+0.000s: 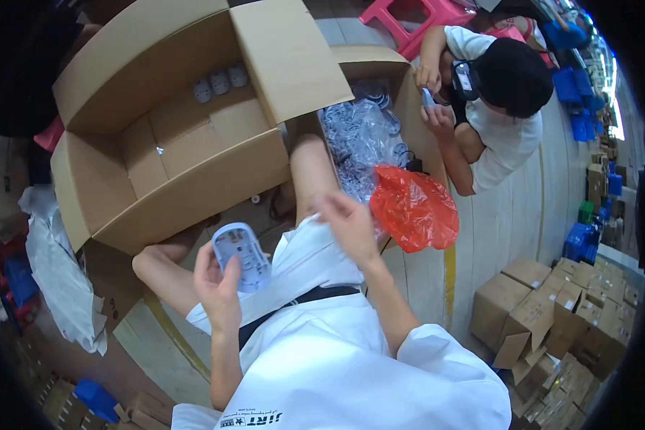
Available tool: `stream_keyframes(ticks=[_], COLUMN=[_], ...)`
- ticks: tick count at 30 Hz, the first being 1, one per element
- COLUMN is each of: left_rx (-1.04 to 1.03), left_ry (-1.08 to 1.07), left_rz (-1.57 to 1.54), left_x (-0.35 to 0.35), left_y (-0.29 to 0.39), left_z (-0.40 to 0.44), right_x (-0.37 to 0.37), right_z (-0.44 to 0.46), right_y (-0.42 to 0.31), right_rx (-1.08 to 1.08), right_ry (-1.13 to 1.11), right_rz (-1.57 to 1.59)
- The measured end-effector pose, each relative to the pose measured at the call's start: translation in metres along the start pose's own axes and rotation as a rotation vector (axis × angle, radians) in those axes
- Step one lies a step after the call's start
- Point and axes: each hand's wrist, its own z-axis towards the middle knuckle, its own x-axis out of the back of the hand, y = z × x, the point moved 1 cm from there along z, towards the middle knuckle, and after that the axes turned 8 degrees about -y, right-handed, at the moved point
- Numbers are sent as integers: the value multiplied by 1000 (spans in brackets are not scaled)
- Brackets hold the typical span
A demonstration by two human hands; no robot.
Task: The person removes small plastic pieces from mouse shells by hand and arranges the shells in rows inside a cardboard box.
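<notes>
My left hand (pixel 221 287) is closed on a pale blue plastic shell (pixel 242 256) with rounded corners, its thumb pressing on the near side. Small holes and raised parts show in the shell's face, which is turned up. Over my lap, apart from the shell, is my right hand (pixel 350 228). Its fingers are curled and smeared by motion, so I cannot make out whether anything is in them. Nearest to that hand is a red plastic bag (pixel 414 209), hanging over the near edge of a cardboard box (pixel 426 147) that holds many small pieces and clear plastic.
A large open carton (pixel 193 193) stands ahead on the left, with 3 white pieces (pixel 219 84) inside. At the right another person (pixel 509 136) handles a light blue piece. Pink stool (pixel 416 21) behind; stacked cartons (pixel 509 301) at lower right; white sack (pixel 63 272) at left.
</notes>
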Motion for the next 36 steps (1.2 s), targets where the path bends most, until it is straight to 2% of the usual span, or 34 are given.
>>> stream_keyframes(ticks=[3, 5, 9, 13, 14, 18, 19, 23, 28, 34, 36], left_rx=[72, 98, 158, 175, 174, 176, 175, 184, 165, 138, 149], left_ry=[31, 27, 6, 8, 10, 14, 16, 18, 7, 41, 43], left_rz=[-46, -25, 20, 72, 73, 59, 60, 76, 27, 47, -7], left_x=[-6, -14, -25, -40, -42, -42, -40, -33, -25, -2, 3], left_y=[-9, -15, -24, -19, -20, -23, -23, -22, -16, -14, -13], left_z=[10, 19, 32, 39, 41, 45, 45, 39, 30, 8, 4], right_x=[104, 164, 182, 164, 166, 180, 181, 175, 156, 171, 170], right_z=[68, 111, 147, 154, 156, 161, 158, 137, 157, 127, 106], right_y=[91, 166, 224, 223, 220, 220, 221, 221, 203, 223, 211], right_rx=[-40, -130, -90, -109, -108, -407, -405, -98, -120, 18, -63], right_ry=[367, 416, 349, 572, 570, 289, 287, 472, 449, 421, 505], right_rz=[-210, -569, -765, -1231, -1230, -1076, -1075, -919, -1219, -1160, -604])
